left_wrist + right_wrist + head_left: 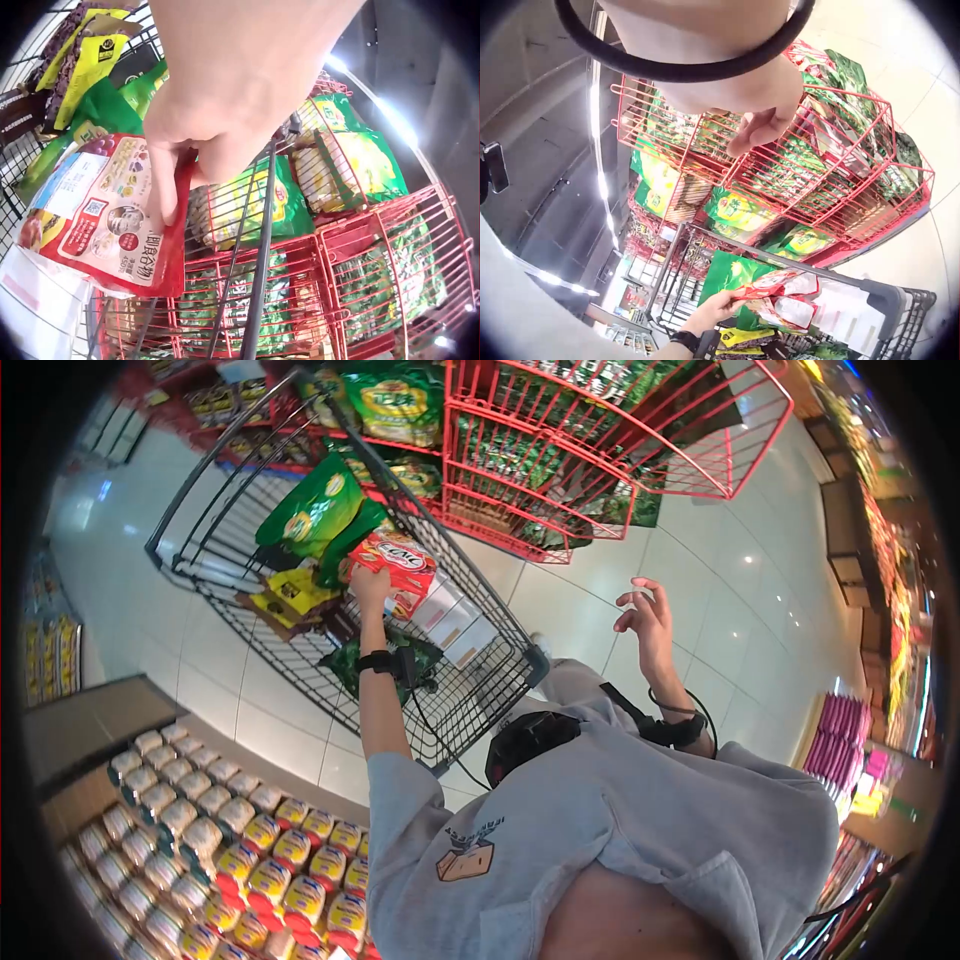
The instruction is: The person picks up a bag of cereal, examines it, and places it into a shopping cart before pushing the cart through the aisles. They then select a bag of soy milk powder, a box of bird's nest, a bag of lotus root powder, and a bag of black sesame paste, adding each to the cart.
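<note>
In the head view my left hand (371,592) is over the shopping cart (452,530) and grips a red bag (402,563) by one edge. The left wrist view shows the thumb and fingers of the left hand (217,112) pinching the top edge of this red bag (112,217), whose printed side faces the camera. Green bags (315,510) and yellow packets (298,592) lie in the cart beside it. My right hand (650,622) hangs in the air right of the cart, fingers loosely bent, holding nothing.
Red wire baskets (540,455) full of green packages stand beyond the cart. At the lower left are rows of packaged jars (270,880) on a display. Shelves with goods (862,550) run along the right side. Tiled floor (700,575) lies between them.
</note>
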`<action>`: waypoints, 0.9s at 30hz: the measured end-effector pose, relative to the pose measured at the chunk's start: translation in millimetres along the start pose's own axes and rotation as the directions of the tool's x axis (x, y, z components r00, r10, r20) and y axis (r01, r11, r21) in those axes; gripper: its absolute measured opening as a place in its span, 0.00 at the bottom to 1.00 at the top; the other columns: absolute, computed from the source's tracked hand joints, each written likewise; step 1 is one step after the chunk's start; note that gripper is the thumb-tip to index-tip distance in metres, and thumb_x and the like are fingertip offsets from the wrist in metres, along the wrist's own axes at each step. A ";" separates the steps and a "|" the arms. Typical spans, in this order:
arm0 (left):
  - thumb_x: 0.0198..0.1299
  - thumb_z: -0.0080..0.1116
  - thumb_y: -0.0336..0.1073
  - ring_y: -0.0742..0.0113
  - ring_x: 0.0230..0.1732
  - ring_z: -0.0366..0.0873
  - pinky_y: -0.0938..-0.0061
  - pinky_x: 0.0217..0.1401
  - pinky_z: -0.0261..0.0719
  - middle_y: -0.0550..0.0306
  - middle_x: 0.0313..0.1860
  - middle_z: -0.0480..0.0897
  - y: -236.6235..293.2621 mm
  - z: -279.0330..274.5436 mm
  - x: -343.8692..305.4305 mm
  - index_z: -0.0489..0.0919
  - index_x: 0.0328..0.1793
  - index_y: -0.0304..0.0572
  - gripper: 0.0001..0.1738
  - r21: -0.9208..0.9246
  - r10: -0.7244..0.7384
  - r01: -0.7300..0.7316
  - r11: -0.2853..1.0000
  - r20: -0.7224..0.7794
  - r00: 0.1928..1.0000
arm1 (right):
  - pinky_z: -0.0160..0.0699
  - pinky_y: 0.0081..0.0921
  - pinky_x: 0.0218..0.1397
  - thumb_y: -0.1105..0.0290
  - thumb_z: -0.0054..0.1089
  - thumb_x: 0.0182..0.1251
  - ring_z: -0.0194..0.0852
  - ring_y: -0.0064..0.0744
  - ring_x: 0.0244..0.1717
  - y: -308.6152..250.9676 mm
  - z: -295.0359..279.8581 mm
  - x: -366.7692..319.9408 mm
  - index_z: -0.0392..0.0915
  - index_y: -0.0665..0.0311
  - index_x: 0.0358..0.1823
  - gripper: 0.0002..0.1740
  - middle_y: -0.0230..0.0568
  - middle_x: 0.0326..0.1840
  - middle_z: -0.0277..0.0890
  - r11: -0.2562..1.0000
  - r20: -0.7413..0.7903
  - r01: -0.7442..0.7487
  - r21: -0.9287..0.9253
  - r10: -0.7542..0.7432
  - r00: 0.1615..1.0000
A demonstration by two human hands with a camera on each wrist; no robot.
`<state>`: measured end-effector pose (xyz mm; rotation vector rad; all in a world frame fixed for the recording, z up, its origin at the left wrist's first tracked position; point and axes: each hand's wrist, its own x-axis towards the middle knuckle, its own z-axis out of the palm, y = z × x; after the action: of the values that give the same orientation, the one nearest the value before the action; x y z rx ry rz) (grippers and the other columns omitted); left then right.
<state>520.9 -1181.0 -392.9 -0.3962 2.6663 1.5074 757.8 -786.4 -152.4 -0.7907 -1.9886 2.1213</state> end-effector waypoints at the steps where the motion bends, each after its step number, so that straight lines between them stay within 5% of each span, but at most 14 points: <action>1: 0.50 0.60 0.31 0.45 0.38 0.86 0.59 0.39 0.86 0.34 0.42 0.83 64.6 -18.2 -25.2 0.79 0.45 0.26 0.17 -0.205 -0.122 0.135 0.970 0.074 0.990 | 0.72 0.23 0.30 0.66 0.45 0.76 0.74 0.27 0.24 3.4 -0.5 -4.7 0.66 0.61 0.57 0.13 0.39 0.38 0.75 0.999 -0.023 0.030 -0.014 -0.030 0.999; 4: 0.50 0.59 0.30 0.46 0.36 0.86 0.59 0.35 0.86 0.33 0.43 0.83 8.6 11.7 36.6 0.79 0.46 0.27 0.17 0.056 -0.196 0.189 0.980 0.174 0.965 | 0.73 0.23 0.30 0.68 0.44 0.75 0.76 0.28 0.24 8.7 3.0 -14.7 0.63 0.61 0.60 0.15 0.39 0.42 0.76 0.999 -0.053 0.042 -0.028 -0.043 0.998; 6: 0.54 0.61 0.30 0.49 0.38 0.85 0.59 0.31 0.89 0.37 0.48 0.79 -35.0 28.9 62.6 0.77 0.48 0.21 0.18 -0.035 -0.269 0.283 0.958 0.224 0.937 | 0.73 0.23 0.31 0.68 0.44 0.76 0.76 0.27 0.25 9.8 8.9 -19.3 0.63 0.61 0.60 0.15 0.38 0.42 0.75 1.000 -0.034 -0.019 0.003 0.019 0.999; 8: 0.55 0.59 0.35 0.50 0.37 0.85 0.58 0.33 0.89 0.39 0.49 0.79 -88.0 44.0 85.6 0.76 0.50 0.24 0.21 0.016 -0.195 0.194 0.981 0.049 0.980 | 0.72 0.23 0.32 0.68 0.44 0.76 0.76 0.27 0.26 8.9 15.6 -20.7 0.63 0.61 0.60 0.15 0.38 0.42 0.75 1.000 -0.028 -0.025 -0.008 0.024 0.999; 9: 0.55 0.58 0.44 0.45 0.48 0.84 0.47 0.45 0.82 0.38 0.47 0.83 -110.4 50.1 95.8 0.78 0.50 0.27 0.25 0.000 -0.194 0.195 0.981 0.097 0.976 | 0.72 0.23 0.33 0.68 0.44 0.76 0.76 0.27 0.26 11.2 18.1 -19.4 0.63 0.61 0.59 0.14 0.38 0.43 0.74 1.000 -0.016 -0.026 -0.010 0.026 1.000; 10: 0.55 0.58 0.44 0.45 0.48 0.84 0.47 0.45 0.82 0.38 0.47 0.83 -94.2 43.3 82.0 0.78 0.50 0.27 0.25 0.010 -0.199 0.200 0.980 0.103 0.974 | 0.72 0.23 0.33 0.68 0.44 0.76 0.76 0.27 0.26 11.9 19.8 -20.6 0.63 0.61 0.59 0.14 0.38 0.43 0.74 0.999 -0.022 -0.037 -0.007 0.037 0.999; 12: 0.58 0.54 0.61 0.44 0.45 0.83 0.44 0.48 0.78 0.39 0.52 0.80 -24.3 18.5 39.7 0.76 0.55 0.29 0.37 -0.205 -0.419 0.445 0.872 0.157 0.894 | 0.72 0.23 0.32 0.67 0.44 0.76 0.76 0.28 0.26 14.0 23.1 -20.8 0.64 0.61 0.59 0.14 0.38 0.42 0.74 0.998 -0.023 -0.062 -0.003 0.062 0.998; 15: 0.60 0.42 0.73 0.47 0.44 0.82 0.49 0.50 0.77 0.41 0.52 0.80 -10.1 0.8 23.1 0.74 0.60 0.33 0.47 -0.409 -0.543 0.597 0.690 0.253 0.800 | 0.72 0.23 0.32 0.66 0.43 0.76 0.76 0.27 0.26 19.3 28.0 -20.6 0.65 0.61 0.58 0.14 0.37 0.42 0.74 0.996 -0.013 -0.091 0.013 0.092 0.996; 18: 0.61 0.34 0.76 0.50 0.45 0.81 0.54 0.52 0.75 0.42 0.53 0.79 0.9 -15.1 -2.7 0.72 0.63 0.32 0.50 -0.486 -0.544 0.535 0.691 0.138 0.828 | 0.72 0.23 0.32 0.65 0.43 0.76 0.76 0.27 0.26 22.1 31.6 -16.6 0.66 0.60 0.58 0.14 0.37 0.42 0.75 0.993 0.016 -0.116 0.015 0.116 0.993; 22: 0.59 0.39 0.76 0.54 0.58 0.74 0.56 0.60 0.68 0.45 0.61 0.74 -120.7 13.1 16.9 0.71 0.64 0.30 0.51 -0.588 -0.590 0.504 0.633 0.054 0.805 | 0.72 0.23 0.32 0.65 0.43 0.76 0.76 0.27 0.25 24.1 31.4 -14.0 0.66 0.60 0.57 0.14 0.37 0.41 0.74 0.992 0.023 -0.124 0.017 0.124 0.992; 23: 0.55 0.43 0.78 0.52 0.65 0.66 0.51 0.62 0.65 0.47 0.67 0.69 -138.4 13.5 21.4 0.65 0.71 0.37 0.54 -0.443 -0.651 0.654 0.613 0.186 0.736 | 0.72 0.23 0.32 0.65 0.43 0.76 0.76 0.27 0.25 27.7 30.5 -10.7 0.67 0.61 0.57 0.13 0.37 0.41 0.75 0.991 0.026 -0.132 0.009 0.132 0.991; 24: 0.55 0.43 0.78 0.52 0.65 0.66 0.51 0.62 0.65 0.47 0.67 0.69 -131.4 16.0 11.3 0.65 0.71 0.37 0.54 -0.437 -0.653 0.662 0.609 0.198 0.731 | 0.72 0.23 0.32 0.64 0.43 0.76 0.76 0.27 0.25 29.4 29.6 -10.9 0.67 0.61 0.57 0.13 0.37 0.41 0.75 0.990 0.026 -0.142 -0.002 0.142 0.990; 26: 0.51 0.47 0.80 0.48 0.68 0.61 0.45 0.62 0.63 0.49 0.71 0.63 -92.3 13.4 -14.6 0.59 0.76 0.46 0.56 -0.580 -0.689 0.723 0.375 0.348 0.636 | 0.72 0.22 0.32 0.64 0.43 0.76 0.76 0.26 0.25 30.7 30.8 -12.7 0.67 0.61 0.56 0.13 0.37 0.41 0.75 0.987 0.000 -0.162 -0.017 0.162 0.987; 27: 0.47 0.49 0.82 0.47 0.66 0.61 0.44 0.57 0.67 0.51 0.71 0.60 -99.1 17.4 -16.4 0.59 0.76 0.55 0.56 -0.610 -0.618 0.709 0.353 0.416 0.666 | 0.72 0.22 0.32 0.64 0.42 0.77 0.76 0.26 0.25 30.8 31.3 -13.7 0.68 0.62 0.56 0.13 0.37 0.41 0.75 0.984 -0.013 -0.176 -0.026 0.176 0.984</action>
<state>559.9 -1211.7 -482.0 -1.2114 1.2736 2.0554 763.3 -824.1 -178.1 -1.0157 -2.0143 2.1808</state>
